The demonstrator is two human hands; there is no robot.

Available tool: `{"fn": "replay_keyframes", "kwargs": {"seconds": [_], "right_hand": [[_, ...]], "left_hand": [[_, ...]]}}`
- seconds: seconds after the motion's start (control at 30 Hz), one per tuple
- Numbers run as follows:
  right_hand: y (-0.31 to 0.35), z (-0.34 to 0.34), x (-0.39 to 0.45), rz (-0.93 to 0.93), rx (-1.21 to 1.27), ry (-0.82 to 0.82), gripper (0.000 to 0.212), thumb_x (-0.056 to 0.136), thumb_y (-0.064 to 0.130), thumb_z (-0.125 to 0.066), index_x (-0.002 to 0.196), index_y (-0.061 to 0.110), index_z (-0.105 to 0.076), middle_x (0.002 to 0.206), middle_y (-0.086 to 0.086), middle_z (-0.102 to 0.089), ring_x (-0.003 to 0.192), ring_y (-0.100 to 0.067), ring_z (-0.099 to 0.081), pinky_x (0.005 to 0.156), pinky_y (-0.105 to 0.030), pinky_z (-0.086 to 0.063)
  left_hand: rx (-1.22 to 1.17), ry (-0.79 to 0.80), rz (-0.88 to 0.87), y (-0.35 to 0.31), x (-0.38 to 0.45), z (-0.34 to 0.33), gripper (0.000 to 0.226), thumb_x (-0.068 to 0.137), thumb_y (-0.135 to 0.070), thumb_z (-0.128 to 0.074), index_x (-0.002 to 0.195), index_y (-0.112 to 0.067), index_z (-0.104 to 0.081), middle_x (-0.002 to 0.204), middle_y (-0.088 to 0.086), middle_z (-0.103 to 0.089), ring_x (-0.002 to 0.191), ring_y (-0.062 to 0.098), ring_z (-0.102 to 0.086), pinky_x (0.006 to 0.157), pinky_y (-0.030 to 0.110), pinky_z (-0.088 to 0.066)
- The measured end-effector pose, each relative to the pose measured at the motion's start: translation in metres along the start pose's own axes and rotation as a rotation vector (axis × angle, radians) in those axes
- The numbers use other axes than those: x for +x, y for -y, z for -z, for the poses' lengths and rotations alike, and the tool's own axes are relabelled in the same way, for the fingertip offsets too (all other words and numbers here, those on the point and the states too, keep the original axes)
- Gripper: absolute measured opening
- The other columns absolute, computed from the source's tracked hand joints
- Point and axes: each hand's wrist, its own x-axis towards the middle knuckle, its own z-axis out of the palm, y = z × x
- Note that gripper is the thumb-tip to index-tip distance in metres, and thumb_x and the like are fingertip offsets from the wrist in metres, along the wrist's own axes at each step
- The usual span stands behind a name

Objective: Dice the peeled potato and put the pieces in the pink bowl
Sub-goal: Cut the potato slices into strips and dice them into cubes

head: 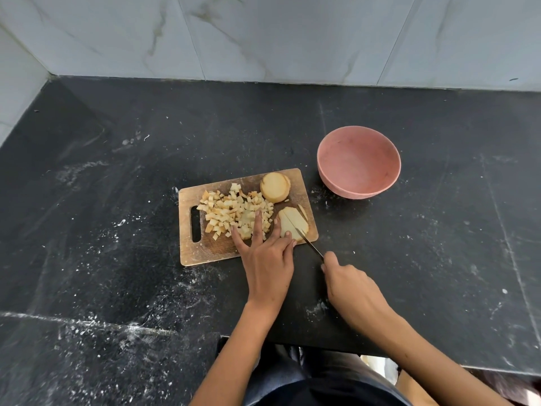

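Both of our hands work at the near right corner of the wooden cutting board (222, 253): our left hand (268, 259) lies flat with fingers straight and spread, two of them resting on the pile of potato dice (231, 212), the others pressing the sliced potato piece (294, 224) at the board's right edge. Our right hand (348, 288) is curled around the handle of the knife (310, 247), whose blade lies across that sliced piece. An uncut potato chunk (275, 187) sits at the board's far right corner. We read no brand, label or writing on any item. Just beyond the board's far right corner stands the pink bowl (358, 162), apart from the board, with no pieces in it. On all sides of the board, the black countertop (117, 171) gives open room, with white specks scattered over it.
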Motion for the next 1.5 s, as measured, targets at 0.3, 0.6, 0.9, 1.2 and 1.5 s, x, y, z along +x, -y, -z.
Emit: {"fn": "replay_keyframes", "kwargs": {"seconds": [0.3, 0.6, 0.9, 1.2, 1.5], "right_hand": [[-0.015, 0.006, -0.022, 0.028, 0.197, 0.009, 0.024, 0.103, 0.035, -0.026, 0.090, 0.016, -0.034, 0.068, -0.004, -0.050, 0.065, -0.027, -0.051, 0.059, -0.036, -0.038], [0.020, 0.024, 0.012, 0.055, 0.209, -0.081, 0.026, 0.103, 0.032, -0.025, 0.108, 0.013, -0.042, 0.087, -0.014, -0.062, 0.079, -0.033, -0.060, 0.073, -0.044, -0.050], [0.030, 0.011, 0.035, -0.039, 0.059, -0.024, 0.024, 0.102, 0.020, -0.027, 0.121, 0.009, -0.037, 0.105, -0.018, -0.062, 0.095, -0.037, -0.061, 0.068, -0.038, -0.043], [0.024, 0.007, 0.031, -0.042, -0.015, 0.061, 0.022, 0.098, 0.011, -0.033, 0.119, 0.014, -0.031, 0.108, -0.015, -0.061, 0.095, -0.034, -0.061, 0.066, -0.037, -0.040], [-0.010, -0.003, -0.016, -0.047, 0.119, 0.091, 0.018, 0.104, 0.029, -0.025, 0.092, 0.015, -0.030, 0.072, -0.003, -0.047, 0.070, -0.027, -0.050, 0.064, -0.037, -0.041]], "left_hand": [[-0.001, -0.011, -0.019, 0.003, 0.001, 0.003, 0.005, 0.080, -0.020, -0.076, 0.085, -0.022, -0.077, 0.112, 0.000, -0.070, 0.135, 0.034, -0.039, 0.111, 0.060, 0.000], [0.024, 0.003, -0.028, 0.002, 0.001, 0.004, 0.005, 0.082, -0.022, -0.074, 0.086, -0.020, -0.076, 0.113, 0.001, -0.070, 0.135, 0.033, -0.040, 0.110, 0.060, 0.000], [0.014, 0.013, -0.034, 0.002, 0.001, 0.004, 0.005, 0.082, -0.018, -0.074, 0.087, -0.019, -0.076, 0.114, 0.002, -0.069, 0.136, 0.031, -0.039, 0.110, 0.063, -0.002], [0.025, 0.015, -0.006, -0.001, 0.001, 0.004, 0.005, 0.082, -0.018, -0.074, 0.086, -0.020, -0.076, 0.114, 0.002, -0.069, 0.134, 0.033, -0.040, 0.110, 0.063, -0.005], [0.001, -0.012, -0.020, 0.002, 0.000, 0.001, 0.005, 0.080, -0.016, -0.076, 0.083, -0.019, -0.076, 0.113, 0.002, -0.069, 0.135, 0.033, -0.040, 0.112, 0.058, 0.001]]}}
